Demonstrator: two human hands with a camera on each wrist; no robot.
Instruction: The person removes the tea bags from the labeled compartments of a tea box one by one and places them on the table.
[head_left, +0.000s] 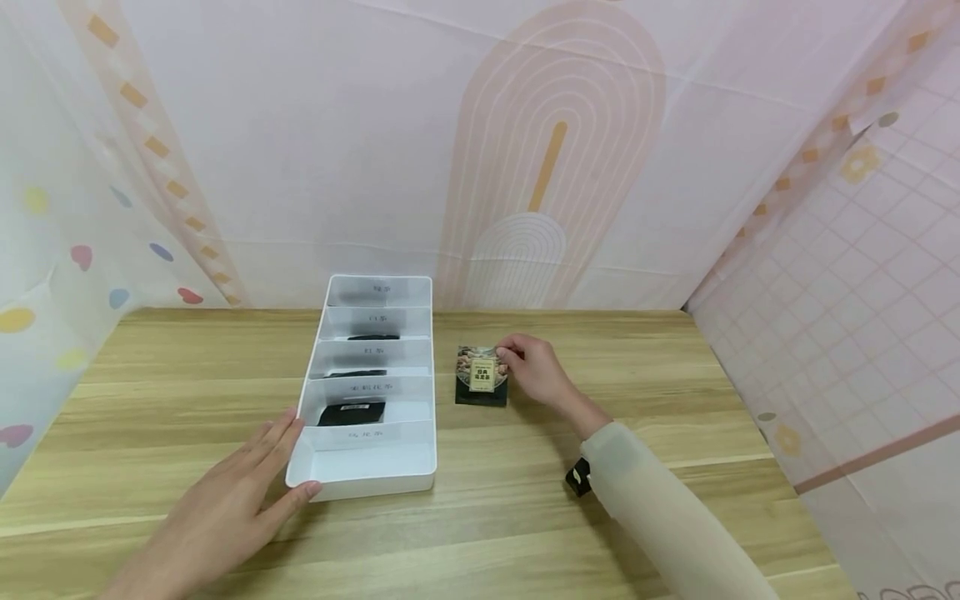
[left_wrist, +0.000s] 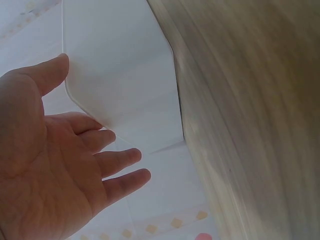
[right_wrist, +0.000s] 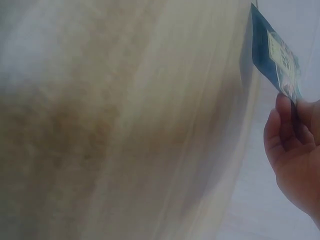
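Observation:
My right hand [head_left: 542,373] pinches a tea sachet [head_left: 481,385] by its upper right corner, thumb against fingers. The sachet is dark with a printed picture and a pale label, its front facing up, to the right of the white divided tray [head_left: 375,486]. In the right wrist view the tea sachet [right_wrist: 276,57] is tilted, held at one end. My left hand [head_left: 225,492] lies at the tray's near left corner, fingers fairly straight along the side wall and thumb at the front rim. The left wrist view shows the tray's white wall [left_wrist: 120,75] beside the spread fingers.
Dark sachets [head_left: 352,413] sit in several tray compartments; the nearest compartment [head_left: 367,462] shows a bare white floor. Labels in Chinese mark the dividers. Another dark packet [head_left: 578,477] lies partly hidden by the right sleeve [head_left: 660,508]. Patterned cloth [head_left: 360,167] hangs behind the wooden table [head_left: 517,533].

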